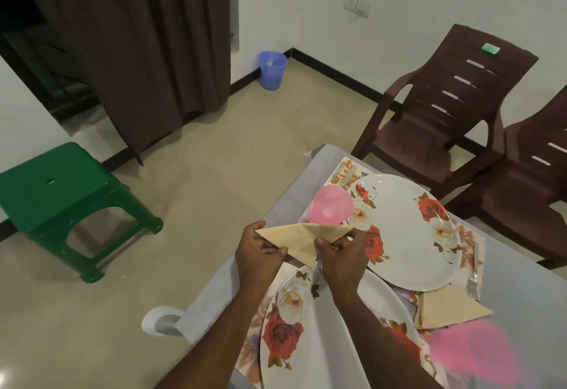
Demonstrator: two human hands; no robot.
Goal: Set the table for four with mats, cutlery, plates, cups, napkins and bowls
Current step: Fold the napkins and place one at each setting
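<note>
A beige napkin [302,238] folded into a triangle hangs in the air between my hands. My left hand [256,255] pinches its left corner and my right hand [343,258] pinches its right side. Below them lies a white rose-patterned plate [294,333] on a floral mat. A second rose plate [405,229] sits on its mat farther back. A pink cup [329,207] stands beside that far plate. Another folded beige napkin [448,312] lies between the two settings, next to a fork [474,278]. More cutlery [345,175] lies at the far mat's edge.
The table [521,272] has a grey cloth, with its left edge near my arms. Two brown plastic chairs [454,106] stand behind it. A green stool [61,195] and a blue bin [271,69] are on the floor to the left. A blurred pink object [472,355] lies at lower right.
</note>
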